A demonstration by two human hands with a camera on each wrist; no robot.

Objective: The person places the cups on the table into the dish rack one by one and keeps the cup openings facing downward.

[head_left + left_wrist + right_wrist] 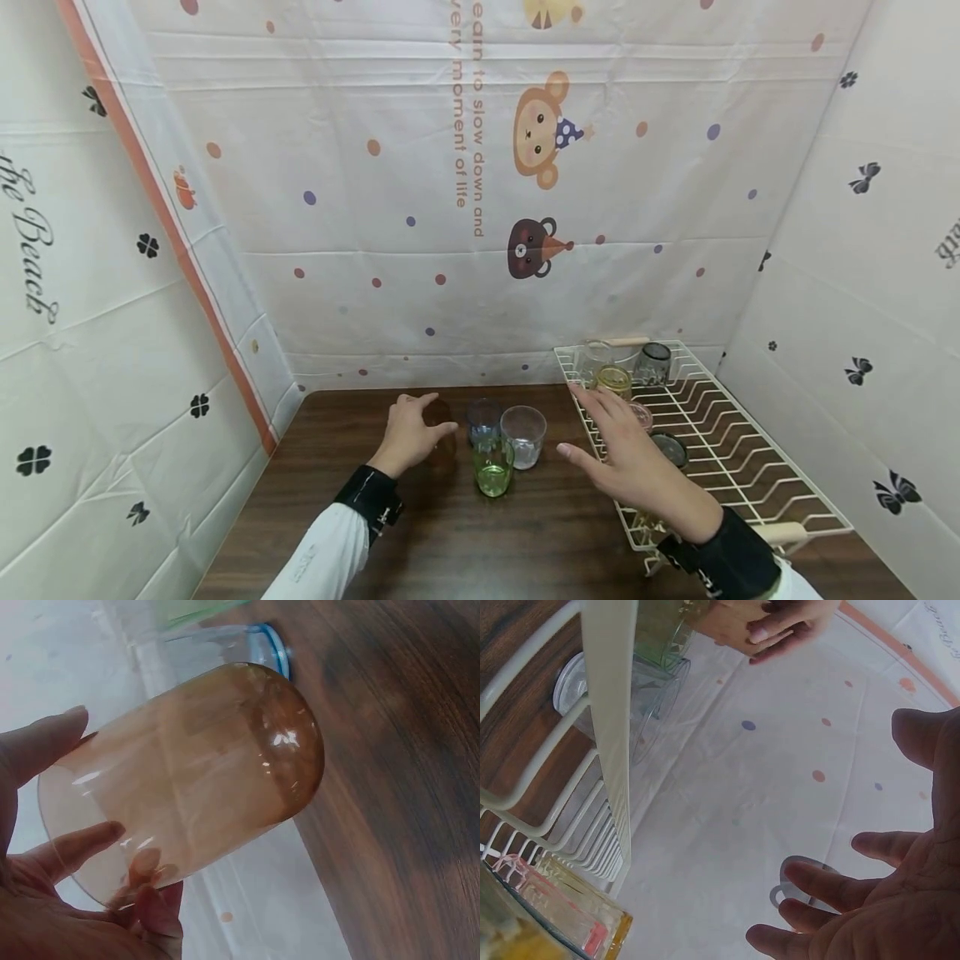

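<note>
- Left hand (411, 432) grips an amber glass (187, 795): thumb on one side, fingers curled round the other, near the rim. In the head view the hand mostly hides it.
- Amber glass sits at the left end of a cluster of glasses on the wooden table (525, 533), far-centre. Can't tell if its base touches the table.
- Just right of it: blue-tinted glass (483, 419), then clear glass (523, 435), with a green glass (492, 467) in front, nearer the person. All three upright and close together.
- Right hand (630, 454) empty, fingers spread and straight, palm down, hovering over the near-left edge of the white wire dish rack (750, 467). Wrist view confirms nothing in the palm.
- Rack stands on the right side of the table. Far end holds a clear glass, a yellow glass (614, 380) and a smoky grey glass (655, 363); a pink glass (643, 414) and a dark one (670, 448) lie further along, partly hidden by the right hand.
- Printed cloth backdrop (480, 192) on three sides.
</note>
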